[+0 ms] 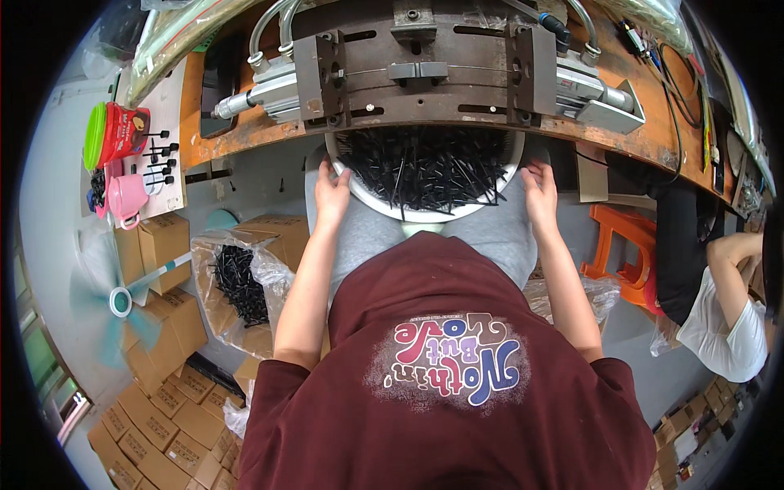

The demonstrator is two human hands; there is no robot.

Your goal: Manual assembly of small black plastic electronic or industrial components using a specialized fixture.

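A white round basin (445,217) rests on my lap, partly under the front edge of the workbench. It is heaped with thin black rod-like parts (420,167), some with wider ends. My left hand (331,194) grips the basin's left side. On the opposite side, my right hand (539,193) holds the basin too, its fingers partly hidden against the wall. Above the basin, a dark metal fixture (416,98) with a pneumatic cylinder at each end is mounted on the bench.
To the left are a spinning fan (121,302), a plastic-lined carton (282,273) of black parts and stacked cardboard boxes (155,433). A pink cup (127,198) and red tub (131,131) stand on a side board. An orange stool (616,253) and another person (723,318) are at right.
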